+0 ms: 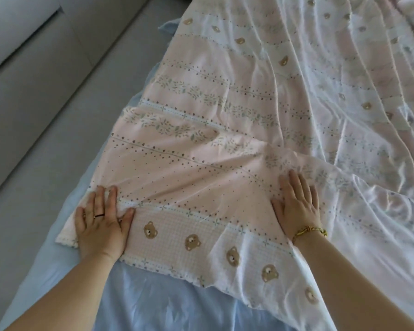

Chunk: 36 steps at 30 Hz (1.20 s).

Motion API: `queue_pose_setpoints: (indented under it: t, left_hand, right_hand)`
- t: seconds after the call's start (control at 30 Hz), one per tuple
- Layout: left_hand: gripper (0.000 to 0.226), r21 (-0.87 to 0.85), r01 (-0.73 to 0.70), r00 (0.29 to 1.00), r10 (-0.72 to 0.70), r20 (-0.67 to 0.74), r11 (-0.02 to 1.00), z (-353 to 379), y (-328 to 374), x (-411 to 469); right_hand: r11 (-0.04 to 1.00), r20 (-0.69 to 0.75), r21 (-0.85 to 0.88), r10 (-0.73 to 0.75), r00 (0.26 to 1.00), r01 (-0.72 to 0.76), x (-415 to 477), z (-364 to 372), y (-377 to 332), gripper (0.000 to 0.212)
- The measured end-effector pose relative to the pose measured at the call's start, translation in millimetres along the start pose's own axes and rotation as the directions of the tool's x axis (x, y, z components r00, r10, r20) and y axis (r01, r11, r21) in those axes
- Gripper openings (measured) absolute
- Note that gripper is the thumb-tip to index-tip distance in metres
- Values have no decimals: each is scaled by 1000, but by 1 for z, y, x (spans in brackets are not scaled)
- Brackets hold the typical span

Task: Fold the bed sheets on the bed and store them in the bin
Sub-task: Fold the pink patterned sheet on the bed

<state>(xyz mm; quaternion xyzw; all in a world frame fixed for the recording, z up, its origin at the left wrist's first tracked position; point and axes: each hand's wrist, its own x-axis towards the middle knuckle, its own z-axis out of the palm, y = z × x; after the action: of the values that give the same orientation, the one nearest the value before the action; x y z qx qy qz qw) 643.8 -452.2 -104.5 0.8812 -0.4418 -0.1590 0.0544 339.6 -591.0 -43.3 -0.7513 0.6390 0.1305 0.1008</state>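
A pink bed sheet (pixel 201 149) with bear faces, dots and leaf stripes lies spread over the bed, wrinkled toward the right. My left hand (pixel 101 223) presses flat on its near left corner, fingers straight. Flat on the sheet farther right rests my right hand (pixel 296 206), beside a raised fold. Neither hand grips the cloth. No bin is in view.
A light blue sheet (pixel 134 302) covers the mattress under the pink one and shows along the near and left edges. Grey floor (pixel 34 111) runs along the left of the bed, with a pale cabinet (pixel 7 25) at the far left.
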Motion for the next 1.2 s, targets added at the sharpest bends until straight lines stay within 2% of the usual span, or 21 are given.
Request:
queue_pose_setpoints:
  t: [0.1,0.13,0.2,0.23,0.27,0.3,0.33,0.4,0.43,0.47,0.5,0.53,0.6,0.67,0.73,0.8,0.93,1.03,1.07,1.13,1.2]
  left_hand:
    - [60,-14,2,1000,-1,26,1000,-13,3,-3]
    - [59,-50,-3,1000,4,18,999,-19,6,-5]
    - [55,-191,53,998,-60,-34,980,-26,6,-15]
    - [52,-297,132,985,-159,-70,946,-28,3,-22]
    - [48,-412,224,953,-287,-97,883,-31,2,-34]
    - [42,-513,319,901,-423,-98,797,-34,1,-48]
    - [36,-611,405,844,-535,-38,681,-35,0,-63]
    - [30,-791,521,758,-601,254,322,-34,5,-92]
    - [27,-814,566,727,-543,420,128,-34,11,-102]
    - [27,-807,589,707,-464,533,-29,-34,17,-107]
    - [29,-789,604,700,-400,591,-110,-34,22,-110]
    - [33,-778,609,695,-368,617,-155,-36,29,-108]
    - [50,-793,578,713,-352,606,-194,-42,39,-98]
    - [50,-814,541,747,-325,580,-212,-43,46,-81]
    - [45,-828,520,757,-334,561,-211,-43,50,-67]
    - [42,-852,480,754,-399,522,-208,-43,50,-63]
    - [38,-902,386,785,-444,432,-195,-50,45,-82]
    - [38,-922,360,769,-513,381,-144,-58,24,-106]
    - [41,-920,371,756,-534,379,-128,-59,15,-115]
    - [48,-914,394,733,-567,375,-94,-63,-2,-134]
    - [52,-910,409,721,-588,366,-65,-69,-12,-155]
  right_hand:
    - [997,189,-28,70,980,-66,-64,20,42,63]
    - [994,201,27,96,975,-103,-88,27,54,64]
    - [901,76,366,220,973,-232,-135,41,68,53]
    - [789,0,543,343,939,-288,-158,44,68,47]
    - [638,-36,689,504,863,-344,-179,42,66,51]
    - [450,40,785,649,760,-426,-200,49,65,61]
    - [250,169,842,719,675,-478,-216,57,65,67]
    - [-144,464,846,672,577,-513,-238,75,67,78]
    - [-346,613,784,565,552,-515,-243,82,70,80]
    - [-532,722,689,441,534,-492,-244,84,72,72]
    - [-643,765,619,365,531,-451,-244,85,78,54]
    - [-700,768,595,351,535,-395,-239,83,83,44]
    - [-718,689,646,401,604,-259,-226,70,89,39]
    - [-724,623,672,439,647,-156,-211,63,100,46]
    - [-713,629,689,499,596,-130,-199,59,112,33]
    - [-659,637,737,602,481,-151,-193,59,125,22]
    - [-576,613,788,694,378,-218,-210,59,129,19]
    - [-322,469,861,801,372,-393,-237,48,117,28]
    - [-271,438,867,815,380,-418,-245,48,116,34]
    - [-249,434,868,802,411,-430,-263,45,113,42]
    - [-266,465,848,788,404,-458,-280,44,110,44]
